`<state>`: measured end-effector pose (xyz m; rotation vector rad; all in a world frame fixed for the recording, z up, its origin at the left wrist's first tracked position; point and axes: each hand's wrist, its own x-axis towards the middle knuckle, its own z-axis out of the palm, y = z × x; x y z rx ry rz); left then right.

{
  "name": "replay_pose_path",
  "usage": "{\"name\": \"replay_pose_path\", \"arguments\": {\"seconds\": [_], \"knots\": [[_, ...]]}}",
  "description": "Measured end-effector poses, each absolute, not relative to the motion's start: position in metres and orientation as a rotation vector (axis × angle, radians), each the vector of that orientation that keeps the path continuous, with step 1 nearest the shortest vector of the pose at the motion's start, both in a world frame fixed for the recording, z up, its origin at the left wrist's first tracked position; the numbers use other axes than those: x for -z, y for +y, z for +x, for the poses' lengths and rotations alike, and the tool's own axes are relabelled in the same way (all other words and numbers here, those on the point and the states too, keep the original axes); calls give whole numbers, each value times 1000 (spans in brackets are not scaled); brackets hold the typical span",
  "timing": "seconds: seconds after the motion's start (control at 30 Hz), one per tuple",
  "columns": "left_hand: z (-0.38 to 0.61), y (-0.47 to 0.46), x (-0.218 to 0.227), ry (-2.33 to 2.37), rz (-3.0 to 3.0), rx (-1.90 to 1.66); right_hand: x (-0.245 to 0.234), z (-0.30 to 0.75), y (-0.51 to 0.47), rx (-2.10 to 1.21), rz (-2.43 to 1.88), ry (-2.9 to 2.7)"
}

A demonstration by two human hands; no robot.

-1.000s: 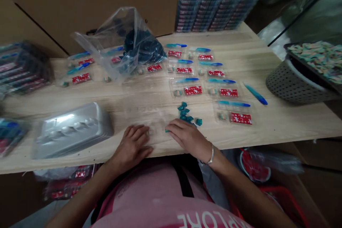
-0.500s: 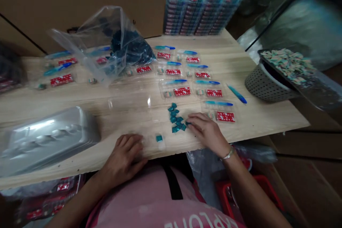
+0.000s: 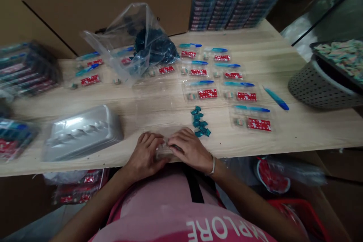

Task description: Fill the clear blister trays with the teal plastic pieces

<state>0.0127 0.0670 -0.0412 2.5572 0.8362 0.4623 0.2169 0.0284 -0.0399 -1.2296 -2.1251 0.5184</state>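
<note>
At table edge (image 3: 232,147), hands (image 3: 144,155) (image 3: 188,149) hold clear blister (image 3: 164,152); shirt (image 3: 198,227) reads EXPLORE.

- Left hand (image 3: 145,155) and right hand (image 3: 190,150): both closed on 1 clear plastic package (image 3: 165,152) at table (image 3: 306,128) edge.
- Teal pieces (image 3: 200,121): loose row, just beyond right hand.
- Silver tray (image 3: 82,132): left of left hand.
</note>
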Motion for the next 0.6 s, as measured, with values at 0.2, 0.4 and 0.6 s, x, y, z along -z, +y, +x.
{"name": "replay_pose_path", "arguments": {"seconds": [0.2, 0.4, 0.6], "knots": [[12, 68, 43, 840, 2565, -471, 42, 233, 22, -491, -1252, -2060], [13, 68, 43, 852, 2556, -455, 51, 222, 26, -591, -1210, -1854], [11, 68, 45, 837, 2551, -470, 49, 221, 22, -445, -1348, -2103]]}}
